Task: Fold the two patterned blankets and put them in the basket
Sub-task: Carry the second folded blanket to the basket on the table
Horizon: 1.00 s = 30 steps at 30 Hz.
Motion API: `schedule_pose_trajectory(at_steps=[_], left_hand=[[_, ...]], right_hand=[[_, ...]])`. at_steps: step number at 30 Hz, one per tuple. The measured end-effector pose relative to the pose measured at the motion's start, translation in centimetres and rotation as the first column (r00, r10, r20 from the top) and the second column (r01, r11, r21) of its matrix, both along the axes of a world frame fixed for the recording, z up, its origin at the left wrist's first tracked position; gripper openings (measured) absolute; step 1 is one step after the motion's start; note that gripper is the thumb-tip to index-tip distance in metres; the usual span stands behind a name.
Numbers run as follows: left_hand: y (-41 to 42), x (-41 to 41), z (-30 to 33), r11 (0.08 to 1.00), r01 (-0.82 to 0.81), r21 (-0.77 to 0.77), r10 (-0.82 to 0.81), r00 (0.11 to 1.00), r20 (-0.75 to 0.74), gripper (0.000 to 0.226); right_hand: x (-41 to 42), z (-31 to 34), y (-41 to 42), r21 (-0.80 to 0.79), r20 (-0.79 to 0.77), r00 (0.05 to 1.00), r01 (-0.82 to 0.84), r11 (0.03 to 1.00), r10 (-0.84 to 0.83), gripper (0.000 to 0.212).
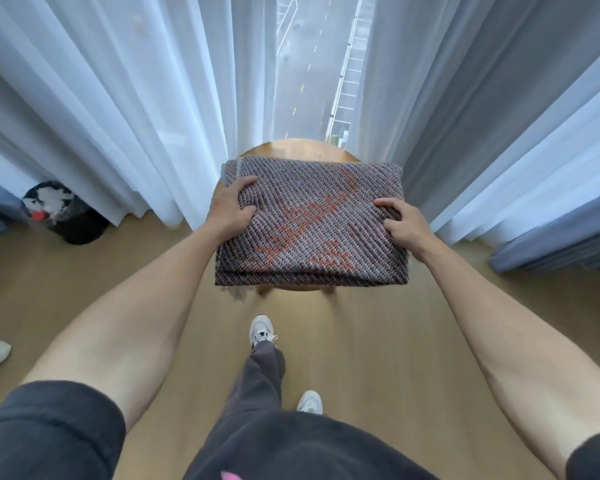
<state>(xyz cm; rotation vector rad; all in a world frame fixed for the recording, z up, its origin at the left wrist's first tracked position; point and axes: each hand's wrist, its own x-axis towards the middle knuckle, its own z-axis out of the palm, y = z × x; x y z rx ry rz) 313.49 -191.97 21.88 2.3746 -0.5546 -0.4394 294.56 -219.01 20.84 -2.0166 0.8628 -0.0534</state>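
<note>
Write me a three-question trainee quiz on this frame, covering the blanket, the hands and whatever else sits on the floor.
1. True or false: the patterned blanket is still spread out flat and unfolded.
2. Which hands grip the blanket? A) left hand only B) right hand only C) both, one on each side edge
3. Fill in: the blanket is over a round wooden ____ in front of the white curtains.

Key
1. False: it is folded into a thick rectangle with layered edges showing.
2. C.
3. Table. A black bin stands on the floor to the left; no basket is in view.
</note>
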Motion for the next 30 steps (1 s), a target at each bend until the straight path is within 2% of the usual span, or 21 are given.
schedule_pose_trajectory(at_steps=[6,15,20,26,30], left_hand=[[-6.3,9.8,-0.1,0.99,0.135,0.026,-0.136,0.991,0.016,0.056],[-12.3,16.9,0.2,0.974,0.227,-0.021,-0.227,0.973,-0.049,0.054],[-13.7,17.8,-0.6,0.975,0.219,-0.024,-0.22,0.974,-0.056,0.054],[-12.4,15.4,-4.0,0.983,0.183,-0.002,-0.183,0.981,-0.06,0.054],[-10.4,14.2,-7.3,0.992,0.124,0.024,-0.119,0.981,-0.154,0.055]], right_hand=[[6.6,0.6,-4.4,-0.036,0.006,0.995,0.104,0.994,-0.104,0.052],[12.3,1.1,-8.1,-0.091,-0.01,0.984,0.178,0.98,-0.18,0.048],[13.4,1.4,-8.5,-0.068,-0.024,0.975,0.218,0.974,-0.22,0.048],[12.5,-1.9,-7.8,-0.062,-0.125,0.977,0.164,0.984,-0.171,0.049],[11.9,-5.4,-6.4,-0.038,-0.177,0.977,0.111,0.993,-0.116,0.048]])
